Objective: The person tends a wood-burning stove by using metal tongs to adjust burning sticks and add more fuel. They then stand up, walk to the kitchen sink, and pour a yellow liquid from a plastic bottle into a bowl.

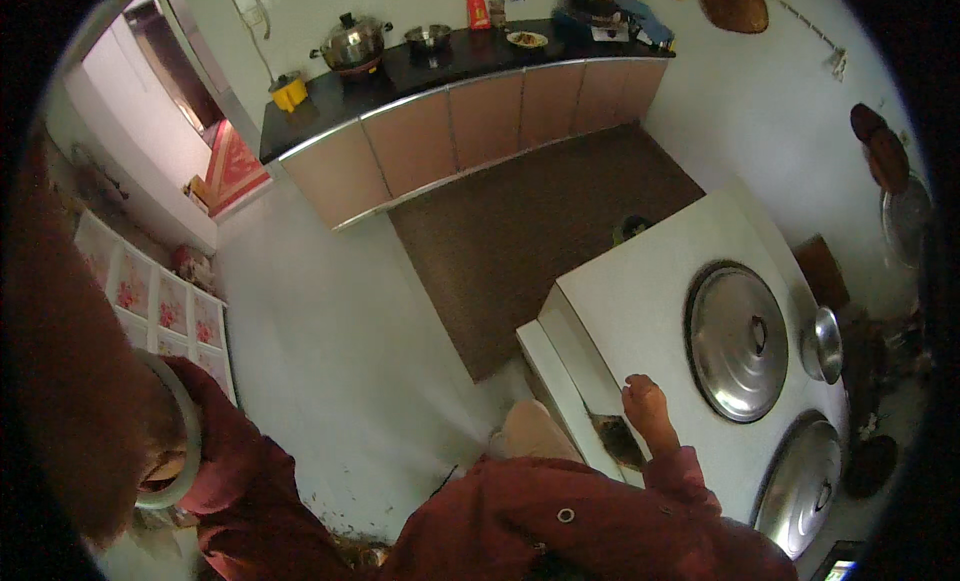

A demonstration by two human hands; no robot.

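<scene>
My left hand is raised very close to the camera at the left, large and blurred. A pale bangle circles its wrist; its fingers cannot be made out. Over the edge of a white built-in stove hangs my right hand, fingers curled together, with nothing visible in it. Below that hand is a dark opening in the stove's lower ledge. A round metal lid with a loop handle lies on the stove top to the right, and a second metal lid sits nearer to me.
A metal bowl stands beyond the lids. Along the far wall runs a black counter with a steamer pot, a metal pan, a yellow pot and a plate of food. A brown mat covers part of the floor.
</scene>
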